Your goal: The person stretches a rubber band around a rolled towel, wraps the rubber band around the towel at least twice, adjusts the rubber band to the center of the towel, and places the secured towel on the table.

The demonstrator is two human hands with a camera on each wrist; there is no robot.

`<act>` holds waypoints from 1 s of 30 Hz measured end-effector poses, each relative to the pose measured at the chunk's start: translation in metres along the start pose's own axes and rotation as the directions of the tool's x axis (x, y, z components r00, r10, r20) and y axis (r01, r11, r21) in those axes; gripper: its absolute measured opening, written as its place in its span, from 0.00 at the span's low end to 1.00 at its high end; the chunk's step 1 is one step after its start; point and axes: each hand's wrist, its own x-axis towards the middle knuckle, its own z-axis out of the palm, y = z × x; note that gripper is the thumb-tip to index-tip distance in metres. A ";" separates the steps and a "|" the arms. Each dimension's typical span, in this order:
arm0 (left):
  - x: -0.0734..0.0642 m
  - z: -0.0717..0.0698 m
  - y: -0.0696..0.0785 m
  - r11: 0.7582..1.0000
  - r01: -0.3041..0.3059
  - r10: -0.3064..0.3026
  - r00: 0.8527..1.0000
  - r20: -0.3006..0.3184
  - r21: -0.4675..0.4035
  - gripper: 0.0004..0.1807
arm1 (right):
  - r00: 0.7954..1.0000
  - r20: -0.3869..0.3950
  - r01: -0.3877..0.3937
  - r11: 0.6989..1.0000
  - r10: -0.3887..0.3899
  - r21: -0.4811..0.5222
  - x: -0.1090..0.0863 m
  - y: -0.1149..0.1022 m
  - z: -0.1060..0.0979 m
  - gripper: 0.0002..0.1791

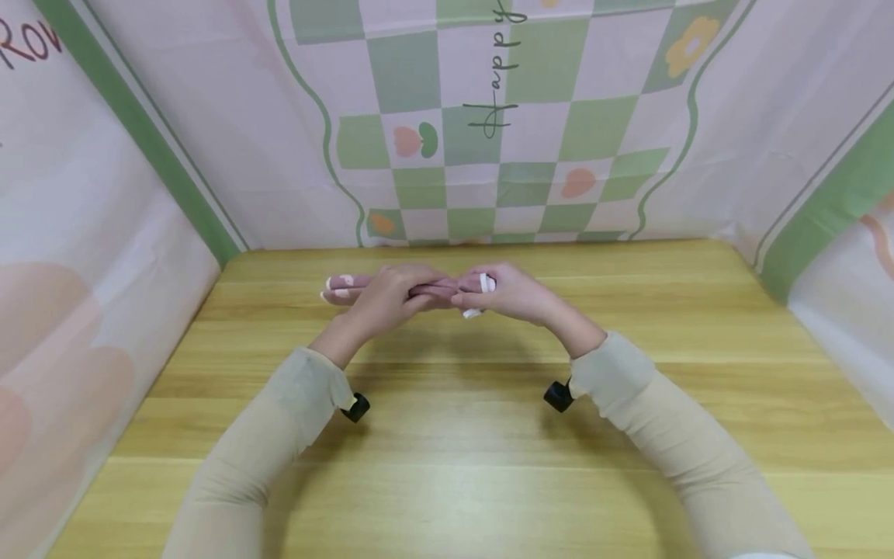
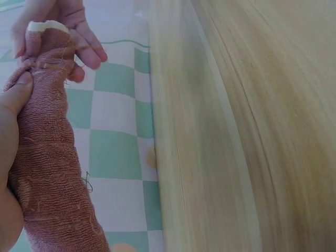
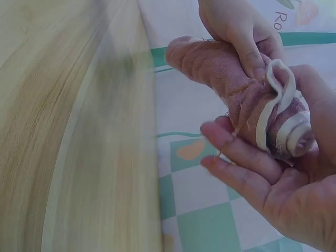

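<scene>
A mauve terry towel (image 1: pixel 438 290), twisted into a tight roll, is held up above the wooden table. My left hand (image 1: pixel 394 295) grips its middle, with the thumb pressed on the cloth in the left wrist view. Beyond that hand, two white-edged ends with a pale pattern stick out to the left. Around the right end, my right hand (image 1: pixel 508 293) holds the towel between thumb and fingers; several fingertips (image 3: pixel 239 181) stretch past the cloth. A white trim loop (image 3: pixel 281 86) stands out near this end in the right wrist view. Loose threads hang from the roll.
The wooden table (image 1: pixel 447 435) lies below both arms. A cloth backdrop (image 1: pixel 475 178) with green checks rises behind its far edge, and pale printed cloth (image 1: pixel 84 233) walls the left side. A black wrist camera (image 1: pixel 559 397) hangs under the right cuff.
</scene>
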 end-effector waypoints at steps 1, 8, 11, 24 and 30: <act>0.000 0.000 0.000 1.000 0.009 -0.009 1.000 0.002 0.001 0.13 | 1.000 -0.001 0.002 1.000 -0.002 0.006 0.000 0.000 0.000 0.22; 0.001 -0.001 0.003 0.997 0.075 -0.075 0.997 0.000 0.027 0.14 | 0.999 0.028 0.011 0.985 -0.016 0.174 -0.002 -0.002 0.001 0.25; 0.000 -0.001 0.004 0.991 0.137 -0.137 0.991 -0.005 -0.011 0.16 | 0.999 0.002 0.038 0.985 -0.038 0.166 -0.002 -0.002 0.002 0.25; 0.004 -0.002 0.007 0.931 0.268 -0.310 0.938 -0.153 -0.246 0.14 | 0.893 -0.434 0.350 0.791 -0.121 0.502 0.000 0.006 0.023 0.17; 0.006 -0.001 0.006 0.924 0.265 -0.329 0.919 -0.220 -0.275 0.14 | 0.833 -0.541 0.430 0.747 -0.113 0.507 0.000 0.006 0.027 0.09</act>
